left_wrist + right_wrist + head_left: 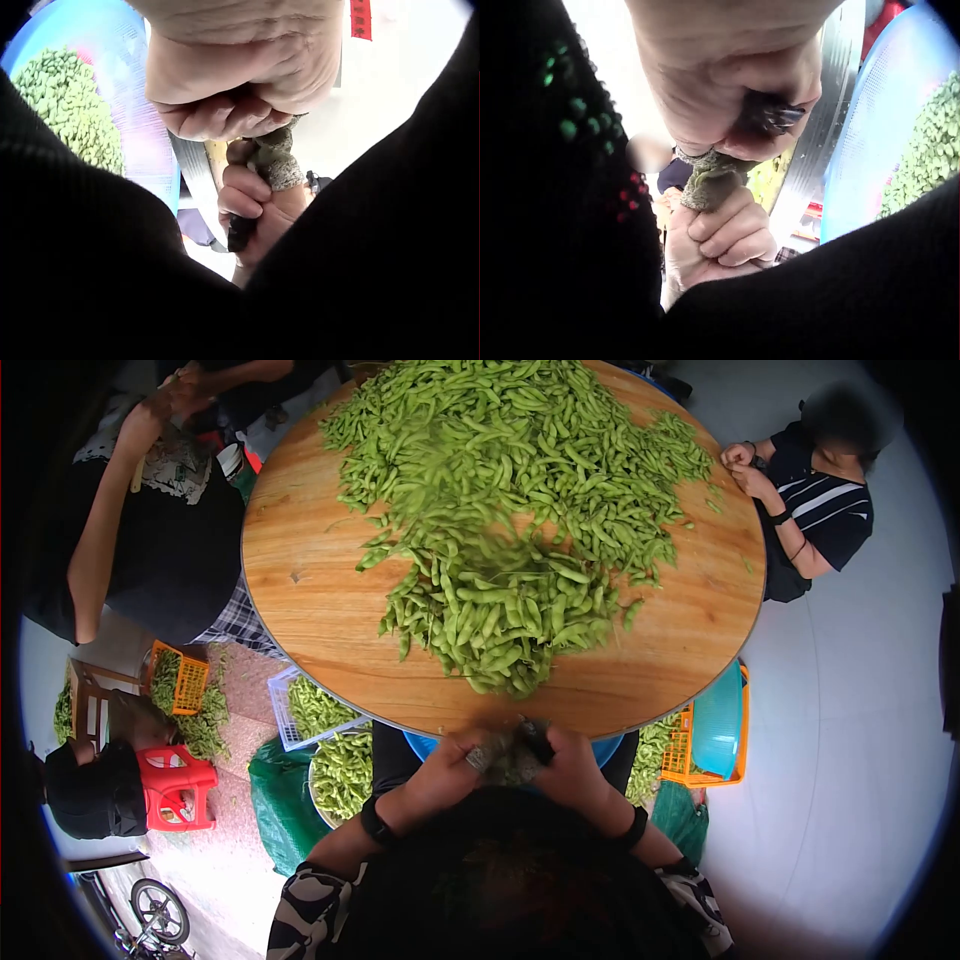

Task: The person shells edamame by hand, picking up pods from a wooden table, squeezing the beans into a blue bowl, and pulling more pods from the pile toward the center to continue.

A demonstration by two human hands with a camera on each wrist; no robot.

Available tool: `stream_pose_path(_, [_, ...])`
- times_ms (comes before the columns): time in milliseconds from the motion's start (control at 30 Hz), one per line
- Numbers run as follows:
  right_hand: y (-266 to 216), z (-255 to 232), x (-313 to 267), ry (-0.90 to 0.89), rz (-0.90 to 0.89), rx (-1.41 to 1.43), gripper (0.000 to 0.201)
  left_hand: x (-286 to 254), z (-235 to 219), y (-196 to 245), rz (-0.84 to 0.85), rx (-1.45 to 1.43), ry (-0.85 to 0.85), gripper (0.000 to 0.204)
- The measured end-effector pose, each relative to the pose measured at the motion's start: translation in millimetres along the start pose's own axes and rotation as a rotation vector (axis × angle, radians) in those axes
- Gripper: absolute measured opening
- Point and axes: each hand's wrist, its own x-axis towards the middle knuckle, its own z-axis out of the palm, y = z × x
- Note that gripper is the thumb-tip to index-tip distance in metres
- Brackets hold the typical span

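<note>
Near the table's front edge my left hand point(447, 770) and right hand point(572, 765) meet over a blue basin. Between their fingertips is a green soybean pod point(718, 180); the left thumb and fingers pinch it. My right hand grips a small black object point(240, 232) in its curled fingers; what kind it is I cannot tell. Speckled grey wraps point(285, 172) cover the thumbs. Shelled green beans point(71, 105) lie in the blue basin point(855, 135), below and beside the hands. A big heap of soybean pods point(500, 610) covers much of the round wooden table point(310, 600).
A white basket point(290, 730) of pods and a green sack point(275, 800) stand at my left. Orange crates point(740, 750) are at the right, another at the far left near a red stool point(180, 790). People sit left and right of the table.
</note>
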Motion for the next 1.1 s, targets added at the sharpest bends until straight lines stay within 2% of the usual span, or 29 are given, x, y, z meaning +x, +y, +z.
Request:
stream_pose_path(67, [-9,-7,-3,-0.019,-0.028,-0.047,0.029,0,-5,2,0.208,0.102,0.111,0.017])
stream_pose_path(133, [-17,-17,-1,-0.043,-0.061,-0.095,0.027,-8,-20,11,0.266,0.126,0.172,0.021])
stream_pose_path(200, [-19,-26,3,0.019,-0.370,-0.170,0.028,-19,-44,18,0.369,0.238,0.319,0.026])
stream_pose_path(233, [-19,-31,7,0.018,-0.368,-0.169,0.028,-30,-51,33,0.343,0.299,0.412,0.027])
stream_pose_path(300, [-16,-43,20,0.253,-0.157,-0.059,0.023,-42,-83,32,0.333,0.474,0.690,0.021])
stream_pose_path(333, [-13,-50,33,0.361,-0.178,-0.097,0.025,-46,-96,33,0.375,0.557,0.779,0.021])
stream_pose_path(367, [-8,-55,47,0.469,-0.199,-0.136,0.026,-53,-111,35,0.269,0.832,0.887,0.020])
stream_pose_path(400, [-1,-59,60,0.471,-0.201,-0.133,0.026,-59,-122,37,0.154,1.108,0.986,0.021])
stream_pose_path(433, [7,-61,72,0.482,-0.273,-0.254,0.027,-62,-129,37,0.157,1.110,0.990,0.021])
stream_pose_path(467, [11,-62,78,0.492,-0.346,-0.376,0.029,-62,-136,35,0.149,1.323,1.104,0.021])
stream_pose_path(500, [9,-60,80,0.512,-0.355,-0.367,0.028,-61,-134,39,0.137,1.538,1.216,0.023])
stream_pose_path(533, [8,-60,80,0.512,-0.359,-0.364,0.028,-59,-129,43,0.136,1.538,1.221,0.023])
stream_pose_path(600, [9,-56,72,0.453,-0.267,-0.250,0.026,-50,-104,50,0.402,1.298,1.161,0.023])
stream_pose_path(633, [5,-54,66,0.448,-0.267,-0.250,0.026,-43,-84,53,0.459,1.183,1.053,0.017])
stream_pose_path(667, [-3,-53,60,0.397,-0.256,-0.163,0.025,-37,-73,49,0.539,1.207,0.876,0.010])
stream_pose_path(700, [-8,-51,53,0.344,-0.243,-0.076,0.023,-23,-48,52,0.686,1.007,0.693,0.007])
stream_pose_path(733, [-8,-49,47,0.297,-0.274,-0.105,0.024,-14,-30,48,0.696,0.863,0.521,0.013])
stream_pose_path(800, [-5,-42,33,0.205,-0.319,-0.129,0.024,-1,2,57,0.720,0.898,0.313,0.021])
stream_pose_path(833, [-6,-41,29,0.201,-0.312,-0.127,0.024,7,8,53,0.672,0.852,0.227,0.021])
stream_pose_path(867, [-9,-41,26,0.183,-0.382,-0.174,0.026,12,8,51,0.667,0.851,0.225,0.021])
stream_pose_path(900, [-12,-43,22,0.166,-0.453,-0.221,0.028,16,7,49,0.440,0.725,0.040,0.021])
stream_pose_path(933, [-15,-45,17,0.167,-0.448,-0.221,0.028,18,9,49,0.213,0.592,-0.140,0.021])
stream_pose_path(967, [-19,-46,12,0.148,-0.279,-0.161,0.030,17,12,51,0.210,0.593,-0.144,0.021])
stream_pose_path(1000, [-20,-46,6,0.130,-0.109,-0.098,0.032,15,15,57,0.115,0.406,-0.117,0.020])
stream_pose_path(1033, [-15,-43,2,0.134,-0.105,-0.095,0.032,13,17,60,0.020,0.220,-0.087,0.019])
stream_pose_path(1100, [-2,-34,-2,0.111,-0.109,0.129,0.040,17,13,49,0.043,0.199,-0.106,0.019])
